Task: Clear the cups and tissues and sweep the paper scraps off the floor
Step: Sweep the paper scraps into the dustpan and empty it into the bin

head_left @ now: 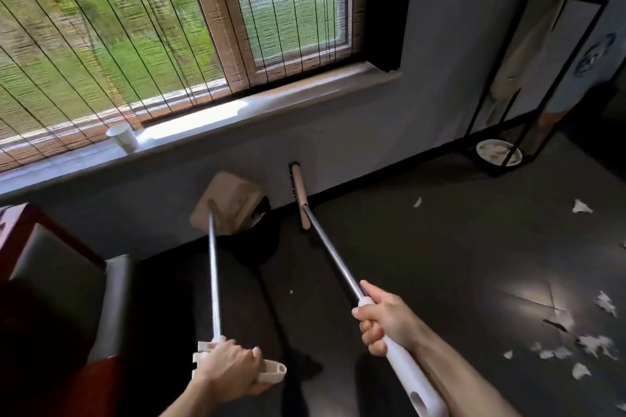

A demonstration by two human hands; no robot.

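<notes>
Dark floor (406, 264) runs along the wall under a window, with what looks like a black bin (261, 240) at the wall's foot. The sweeping seems under way but is far from done. The left hand (227, 372) has its fingers curled round the dustpan (227, 200) handle, the pan tipped just above the bin. The right hand (386, 322) grips the broom (333, 256), whose head rests just right of the bin. Most paper scraps (594, 344) lie well to the right of the bin: torn, white, crumpled, loosely scattered. One white paper cup (123, 140) stands upright on the sill, up and left of the bin, not yet cleared.
</notes>
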